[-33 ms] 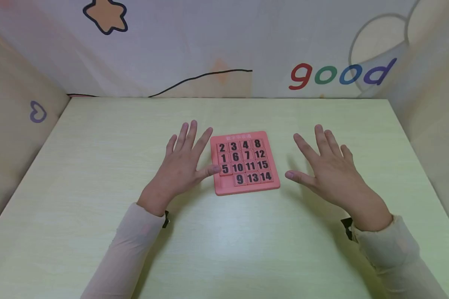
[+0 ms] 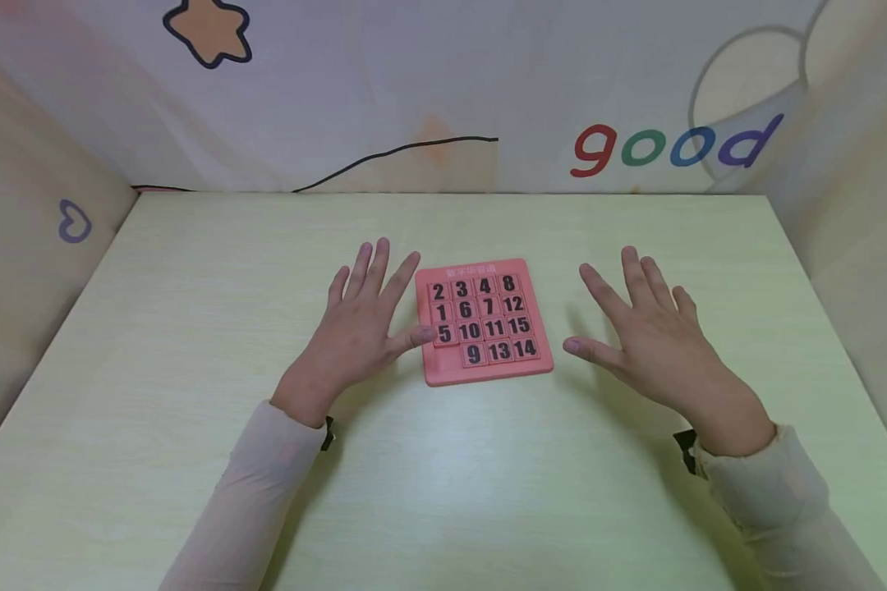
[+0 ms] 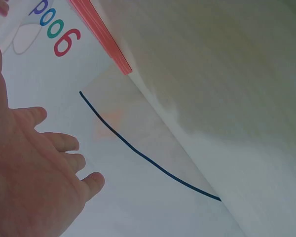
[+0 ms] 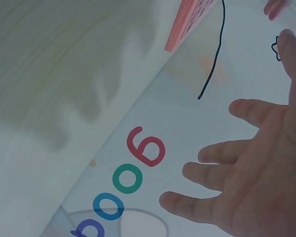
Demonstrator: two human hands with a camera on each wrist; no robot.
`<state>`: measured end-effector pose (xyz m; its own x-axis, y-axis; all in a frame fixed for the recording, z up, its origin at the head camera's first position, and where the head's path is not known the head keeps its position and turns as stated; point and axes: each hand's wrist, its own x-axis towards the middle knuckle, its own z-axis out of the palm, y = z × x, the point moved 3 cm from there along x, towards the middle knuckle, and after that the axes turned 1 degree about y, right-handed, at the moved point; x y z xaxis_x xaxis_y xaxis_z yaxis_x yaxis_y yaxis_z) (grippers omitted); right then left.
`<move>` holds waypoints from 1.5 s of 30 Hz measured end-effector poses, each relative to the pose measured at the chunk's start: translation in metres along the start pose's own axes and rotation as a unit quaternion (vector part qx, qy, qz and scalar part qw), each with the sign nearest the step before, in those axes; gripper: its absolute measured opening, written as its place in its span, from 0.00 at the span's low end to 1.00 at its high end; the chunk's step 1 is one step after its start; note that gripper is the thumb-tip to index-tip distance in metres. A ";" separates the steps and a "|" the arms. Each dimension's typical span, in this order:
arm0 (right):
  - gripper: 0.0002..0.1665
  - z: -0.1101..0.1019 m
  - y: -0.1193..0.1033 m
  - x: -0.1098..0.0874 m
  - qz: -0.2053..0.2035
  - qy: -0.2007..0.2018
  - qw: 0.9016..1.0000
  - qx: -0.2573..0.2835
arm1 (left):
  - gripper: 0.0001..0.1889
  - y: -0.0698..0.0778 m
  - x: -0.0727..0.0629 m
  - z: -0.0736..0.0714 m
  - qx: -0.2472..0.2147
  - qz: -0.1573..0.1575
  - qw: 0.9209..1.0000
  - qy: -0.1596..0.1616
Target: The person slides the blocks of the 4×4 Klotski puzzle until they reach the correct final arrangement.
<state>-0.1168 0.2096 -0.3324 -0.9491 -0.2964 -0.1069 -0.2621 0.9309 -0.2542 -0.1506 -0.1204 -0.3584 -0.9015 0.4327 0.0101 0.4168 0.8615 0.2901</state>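
A pink sliding number puzzle [image 2: 445, 369] lies flat on the table, its square tiles printed with black numbers. Its bottom-left slot holds no tile; tile 9 [image 2: 475, 355] sits to the right of that gap. My left hand [image 2: 358, 328] is held with fingers spread at the puzzle's left side, its thumb tip overlapping the edge beside tile 5 [image 2: 446, 334] in the head view. On the other side my right hand [image 2: 650, 345] hovers with fingers spread, apart from the puzzle. Both wrist views show the puzzle's edge [image 3: 103, 39] [image 4: 180, 29] and extended fingers; neither hand holds anything.
The pale wood-grain table [image 2: 443, 492] meets a printed curtain [image 2: 532, 98] at its back edge. Coloured letters spelling "good" [image 2: 643, 149] and an orange star [image 2: 209, 31] show on that curtain. More curtain hangs on the left and right sides.
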 end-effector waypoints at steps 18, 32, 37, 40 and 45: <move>0.57 0.011 -0.004 0.001 -0.007 -0.029 1.000 0.003 | 0.57 0.006 0.012 0.009 -0.056 0.010 0.998 -0.037; 0.52 0.024 -0.030 -0.001 -0.042 -0.052 0.998 -0.002 | 0.65 0.007 0.016 0.015 -0.106 -0.029 0.989 -0.103; 0.50 0.035 -0.050 0.002 -0.073 -0.076 0.994 0.001 | 0.70 0.009 0.020 0.021 -0.103 -0.044 0.981 -0.160; 0.48 0.041 -0.064 0.005 -0.101 -0.079 0.992 0.004 | 0.73 0.009 0.021 0.023 -0.090 -0.051 0.977 -0.188; 0.49 0.046 -0.078 0.006 -0.122 -0.080 0.989 -0.002 | 0.75 0.008 0.024 0.022 -0.050 -0.057 0.975 -0.210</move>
<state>-0.0944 0.1257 -0.3576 -0.8178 -0.5417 -0.1943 -0.4807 0.8286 -0.2869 -0.1661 -0.0975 -0.3772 -0.8054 0.4241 -0.4141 0.2842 0.8894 0.3582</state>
